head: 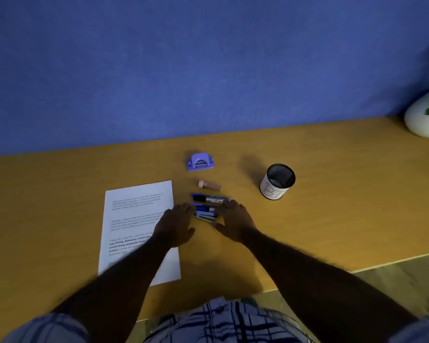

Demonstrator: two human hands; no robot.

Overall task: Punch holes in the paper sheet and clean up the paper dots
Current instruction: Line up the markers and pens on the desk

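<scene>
left hand [176,225], right hand [235,222]: fingers straight, holding nothing, flanking markers [209,199] | hole punch [200,162] 12 o'clock, beyond markers | paper sheet [136,201] 9 o'clock, long axis 12–6, left nearer

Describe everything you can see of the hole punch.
The hole punch is small and lavender, plastic by its look: a domed lever over a flat base, a dark slot facing the person. It sits upright on the wooden desk, close to the blue wall, beyond the markers and the small pinkish container. Nothing touches it.
</scene>
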